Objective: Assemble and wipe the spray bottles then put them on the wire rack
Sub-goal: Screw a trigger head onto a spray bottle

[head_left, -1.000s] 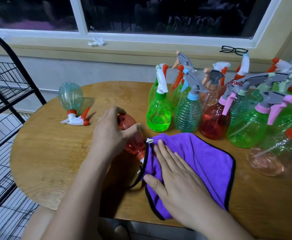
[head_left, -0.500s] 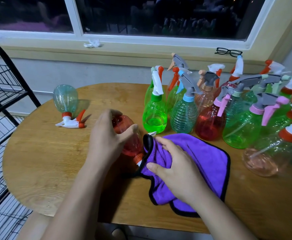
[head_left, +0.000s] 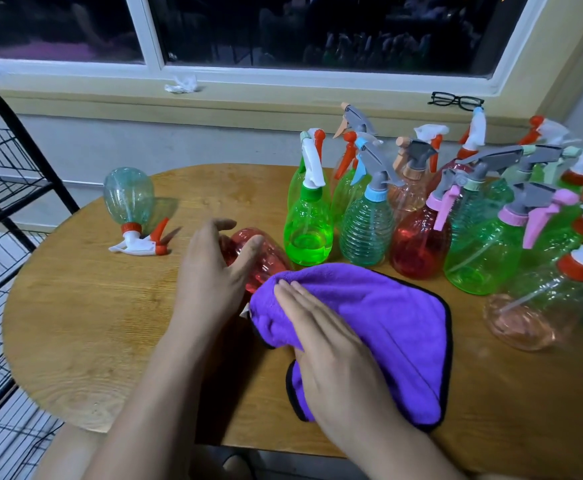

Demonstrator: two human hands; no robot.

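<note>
A red spray bottle [head_left: 262, 258] lies on its side on the round wooden table [head_left: 82, 327]. My left hand [head_left: 214, 271] wraps around its body. A purple cloth [head_left: 387, 320] with a black hem covers the bottle's neck and head, which are hidden. My right hand [head_left: 331, 355] lies flat on the cloth, fingers together, pressing it toward the bottle. A clear teal bottle [head_left: 129, 199] with a white and orange trigger rests upside down at the table's far left.
Several assembled spray bottles [head_left: 369, 223] in green, teal, red and peach stand crowded at the back right of the table. The black wire rack [head_left: 3, 188] stands to the left. Glasses [head_left: 456, 100] and a crumpled tissue [head_left: 181, 85] lie on the window sill.
My right hand went from bunching the cloth to lying flat on it, and the cloth now drapes over the red bottle's neck. My left hand stayed on the bottle.
</note>
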